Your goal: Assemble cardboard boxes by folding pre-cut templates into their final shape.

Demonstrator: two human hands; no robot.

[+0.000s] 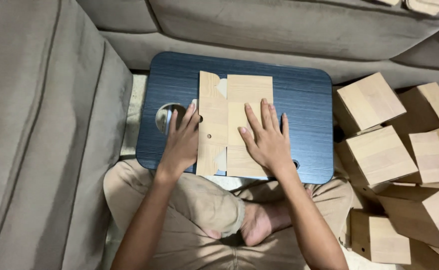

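A flat, unfolded light wood-patterned cardboard sheet [229, 100] lies on a dark blue lap tray [299, 90] in front of me. My left hand [180, 142] rests on the tray with its fingertips against the sheet's left edge, beside the tray's round hole [163, 114]. My right hand [265, 137] lies palm down on the sheet, fingers spread, pressing its lower middle part flat. Neither hand grips anything. My crossed legs in tan trousers sit under the tray's near edge.
Several assembled wood-patterned cardboard boxes [379, 155] are piled on the right, close to the tray's right edge. A grey sofa [39, 125] wraps the left side and the back.
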